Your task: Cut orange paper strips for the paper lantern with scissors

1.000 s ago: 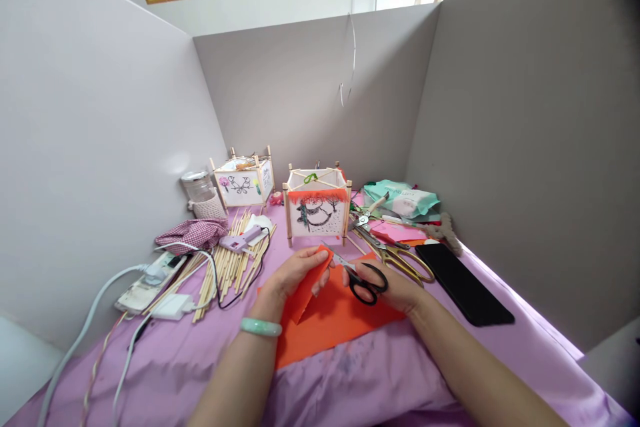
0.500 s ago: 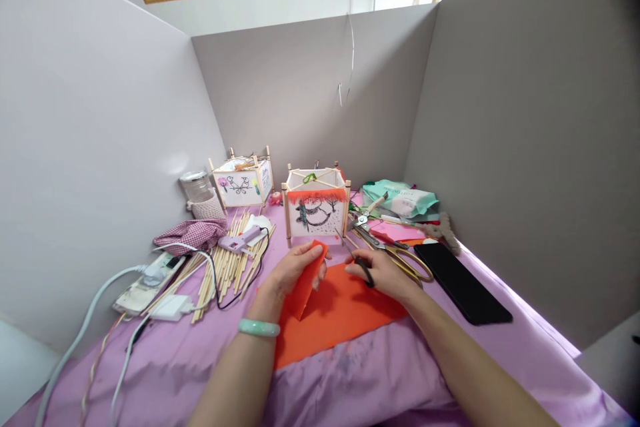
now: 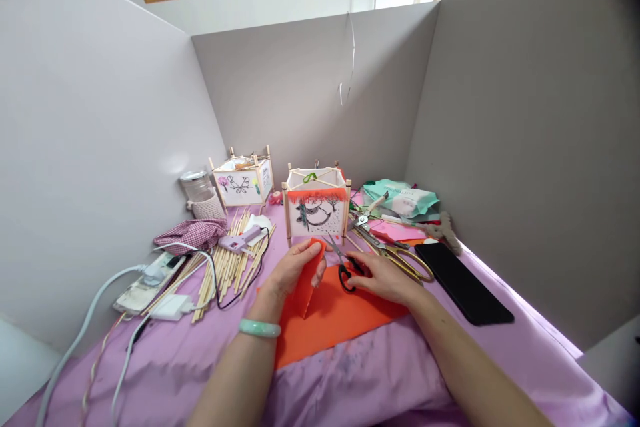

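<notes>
- Here, nearest, an orange sheet (image 3: 340, 340) lies on the purple-covered worktop (image 3: 395, 380).
- Above it, the left hand (image 3: 290, 273), its wrist ringed by a pale green bangle (image 3: 259, 327), has fingers clamped on an orange strip (image 3: 305, 290).
- Just right, the right hand (image 3: 383, 277) has fingers closed around black-handled scissors (image 3: 344, 279), blades slightly parted.
- Beyond stands a stick-framed box (image 3: 320, 219), orange-fringed.
- Farther left stands a second box (image 3: 241, 188).

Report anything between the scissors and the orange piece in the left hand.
Nothing visible stands between the scissors and the orange piece at its upper end; lower down, fingers of the left hand lie between.
</notes>
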{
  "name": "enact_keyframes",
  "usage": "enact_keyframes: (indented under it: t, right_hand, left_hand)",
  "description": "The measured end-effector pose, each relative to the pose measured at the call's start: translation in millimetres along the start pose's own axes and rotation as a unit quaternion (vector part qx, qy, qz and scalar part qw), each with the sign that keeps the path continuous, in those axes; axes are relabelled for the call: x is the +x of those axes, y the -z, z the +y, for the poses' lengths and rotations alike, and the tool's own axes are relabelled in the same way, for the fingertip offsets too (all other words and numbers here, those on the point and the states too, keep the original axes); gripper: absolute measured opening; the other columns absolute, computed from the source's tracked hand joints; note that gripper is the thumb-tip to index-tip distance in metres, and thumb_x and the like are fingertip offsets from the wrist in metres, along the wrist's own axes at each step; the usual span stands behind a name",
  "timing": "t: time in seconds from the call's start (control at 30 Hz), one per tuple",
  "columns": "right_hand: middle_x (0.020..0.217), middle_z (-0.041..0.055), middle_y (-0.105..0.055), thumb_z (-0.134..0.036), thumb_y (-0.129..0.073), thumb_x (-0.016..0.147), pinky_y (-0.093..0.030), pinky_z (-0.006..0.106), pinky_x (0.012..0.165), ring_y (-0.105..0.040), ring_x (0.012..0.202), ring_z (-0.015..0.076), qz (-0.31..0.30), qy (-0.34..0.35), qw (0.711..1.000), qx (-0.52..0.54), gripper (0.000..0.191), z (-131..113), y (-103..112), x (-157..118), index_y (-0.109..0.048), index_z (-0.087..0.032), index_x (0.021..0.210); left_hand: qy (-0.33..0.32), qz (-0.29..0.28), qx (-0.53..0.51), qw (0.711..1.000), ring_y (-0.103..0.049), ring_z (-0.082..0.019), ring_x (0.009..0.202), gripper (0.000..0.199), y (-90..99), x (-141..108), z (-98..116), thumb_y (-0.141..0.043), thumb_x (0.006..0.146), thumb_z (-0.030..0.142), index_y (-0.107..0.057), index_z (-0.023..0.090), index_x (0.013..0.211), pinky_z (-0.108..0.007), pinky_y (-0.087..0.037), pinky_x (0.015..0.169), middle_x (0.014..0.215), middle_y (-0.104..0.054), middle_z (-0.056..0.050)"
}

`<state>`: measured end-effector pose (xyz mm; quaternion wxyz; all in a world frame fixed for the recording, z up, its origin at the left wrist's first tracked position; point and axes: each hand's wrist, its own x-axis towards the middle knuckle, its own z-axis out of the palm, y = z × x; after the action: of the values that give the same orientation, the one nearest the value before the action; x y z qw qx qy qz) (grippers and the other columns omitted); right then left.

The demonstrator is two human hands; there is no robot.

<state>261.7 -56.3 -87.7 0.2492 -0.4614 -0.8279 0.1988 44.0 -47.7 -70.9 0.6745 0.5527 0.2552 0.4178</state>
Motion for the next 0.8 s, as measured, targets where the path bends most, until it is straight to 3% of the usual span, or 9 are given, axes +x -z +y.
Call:
enact_keyframes:
  t: [0.2,0.4,0.53,0.63,0.8]
  right_hand:
    - [0.081,0.0036,-0.067,-0.041,-0.054,0.080,-0.034,0.027,0.064,-0.058,0.077,0.0204,0.065,-0.032,0.992,-0.106,0.024,0,-4,2,-0.068,-0.025,0.093]
    - [0.078,0.0057,-0.065,-0.041,-0.053,0.082,-0.035,0.029,0.063,-0.058,0.073,0.0205,0.094,-0.037,0.985,-0.138,0.024,3,-10,0,-0.069,-0.023,0.082]
    - [0.090,0.0066,-0.063,-0.038,-0.042,0.090,-0.040,0.030,0.074,-0.057,0.082,0.0191,0.200,0.013,0.980,-0.005,0.030,-9,-10,1,-0.067,-0.021,0.090]
    - [0.092,0.0054,-0.062,-0.039,-0.048,0.088,-0.042,0.028,0.068,-0.056,0.075,0.0164,0.201,0.056,0.971,0.117,0.027,-22,-13,3,-0.064,-0.022,0.101]
    - [0.080,0.0041,-0.060,-0.036,-0.053,0.085,-0.042,0.027,0.066,-0.054,0.072,0.0155,0.229,0.061,0.951,0.201,0.021,-29,-19,6,-0.065,-0.019,0.082]
  left_hand:
    - [0.006,-0.006,0.027,1.000,-0.045,-0.008,0.035,0.031,-5.4,1,-1,-0.049,0.083,0.043,-0.056,0.013,0.090,-0.020,-0.033,0.040,0.050,-0.053,0.001]
    - [0.029,0.008,0.029,0.999,-0.046,-0.008,0.037,0.031,-8.2,1,-5,-0.051,0.082,0.043,-0.056,0.013,0.086,-0.021,-0.033,0.042,0.054,-0.055,0.000]
    - [0.031,-0.010,0.030,0.999,-0.047,-0.009,0.039,0.025,-12.9,0,-5,-0.052,0.081,0.038,-0.056,0.013,0.081,-0.023,-0.035,0.045,0.059,-0.058,-0.002]
    - [0.026,-0.041,0.061,0.997,-0.048,-0.009,0.041,0.024,-18.4,1,-4,-0.050,0.083,0.036,-0.058,0.013,0.079,-0.024,-0.038,0.050,0.059,-0.059,-0.002]
    - [0.033,-0.077,0.102,0.991,-0.055,-0.012,0.049,0.030,-20.4,4,-7,-0.051,0.083,0.040,-0.060,0.012,0.077,-0.026,-0.043,0.059,0.061,-0.061,-0.004]
